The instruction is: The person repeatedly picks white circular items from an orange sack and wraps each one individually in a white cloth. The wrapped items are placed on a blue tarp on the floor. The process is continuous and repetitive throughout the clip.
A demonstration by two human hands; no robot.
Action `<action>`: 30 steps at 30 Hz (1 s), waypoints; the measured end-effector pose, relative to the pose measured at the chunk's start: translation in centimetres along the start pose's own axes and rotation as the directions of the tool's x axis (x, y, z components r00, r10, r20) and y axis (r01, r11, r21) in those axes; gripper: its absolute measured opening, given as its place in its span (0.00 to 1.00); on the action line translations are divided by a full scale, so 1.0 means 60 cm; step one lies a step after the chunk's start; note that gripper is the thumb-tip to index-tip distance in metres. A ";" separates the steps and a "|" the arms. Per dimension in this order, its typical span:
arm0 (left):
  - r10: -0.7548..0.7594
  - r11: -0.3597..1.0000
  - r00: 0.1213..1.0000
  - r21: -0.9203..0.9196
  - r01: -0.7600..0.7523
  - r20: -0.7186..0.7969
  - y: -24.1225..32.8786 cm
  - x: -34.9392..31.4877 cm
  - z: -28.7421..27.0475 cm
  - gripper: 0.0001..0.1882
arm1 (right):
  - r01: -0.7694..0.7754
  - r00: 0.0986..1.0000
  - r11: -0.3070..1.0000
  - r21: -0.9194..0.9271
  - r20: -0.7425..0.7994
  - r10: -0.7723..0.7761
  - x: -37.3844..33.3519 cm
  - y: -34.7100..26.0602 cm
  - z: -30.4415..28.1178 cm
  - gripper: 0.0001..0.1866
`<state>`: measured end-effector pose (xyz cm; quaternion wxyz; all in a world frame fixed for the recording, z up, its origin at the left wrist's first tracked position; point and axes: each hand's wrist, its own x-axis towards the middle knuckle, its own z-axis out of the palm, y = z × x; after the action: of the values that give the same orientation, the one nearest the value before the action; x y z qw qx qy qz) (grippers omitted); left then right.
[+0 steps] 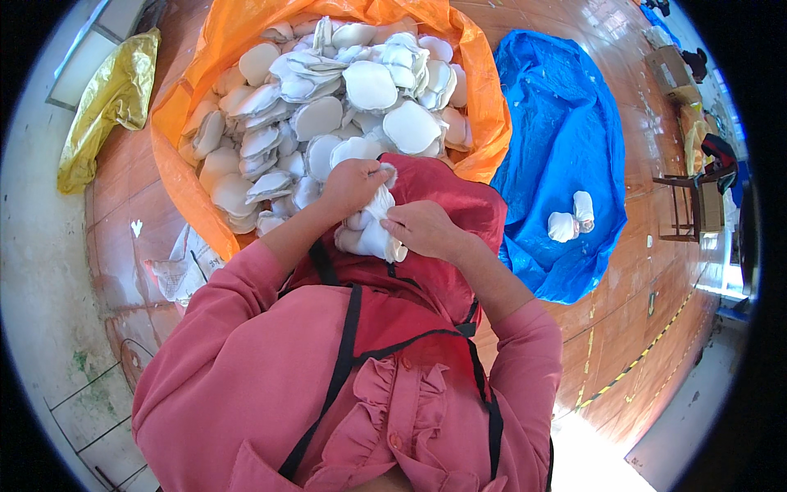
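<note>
A bunch of white rounded fabric pads [367, 236] sits over my lap, on the dark red apron [459, 197]. At its upper end my left hand [354, 187] is closed, pinching the white cloth. My right hand [428, 230] grips the bunch from the right side, thumb and fingers pressed together on it. Just beyond my hands lies a big heap of similar white pads [316, 119], many with ragged thin edges. They fill a wide open orange sack [484, 107] in front of me.
On the right a blue plastic sheet [549, 139] is spread on the tiled floor, with two small white bundles [563, 227] on it. A yellow sack [111, 102] lies by the left wall. Farther right stand a wooden chair [680, 184] and a cardboard box [670, 72].
</note>
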<state>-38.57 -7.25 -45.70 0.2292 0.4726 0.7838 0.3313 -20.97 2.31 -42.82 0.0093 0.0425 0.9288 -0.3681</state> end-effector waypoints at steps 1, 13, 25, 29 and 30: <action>-0.026 0.999 0.999 -0.025 0.027 0.019 -0.004 0.004 0.003 0.20 | 0.005 1.000 1.000 -0.020 0.015 -0.005 0.002 0.001 -0.001 0.17; -0.373 0.895 0.921 -0.219 0.389 0.111 -0.063 0.023 0.041 0.22 | -0.146 0.989 0.980 -0.132 -0.014 0.145 0.004 0.002 0.000 0.11; -0.341 0.938 0.939 -0.086 0.337 -0.041 -0.003 0.046 -0.015 0.25 | -0.124 0.799 0.976 0.179 -0.565 0.205 -0.006 0.004 0.060 0.28; -0.149 0.946 0.981 -0.271 0.178 0.125 0.036 0.024 -0.049 0.26 | -0.102 0.807 0.670 0.735 -0.333 0.488 -0.019 0.036 0.074 0.28; -0.117 0.921 0.971 -0.344 0.185 0.209 0.040 0.018 -0.057 0.27 | -0.069 0.816 0.494 0.867 -0.236 0.528 -0.023 0.044 0.073 0.28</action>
<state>-39.95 -6.50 -41.70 0.4084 0.3890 0.7191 0.4059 -19.44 1.12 -47.77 -0.1731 0.2968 0.5918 -0.7292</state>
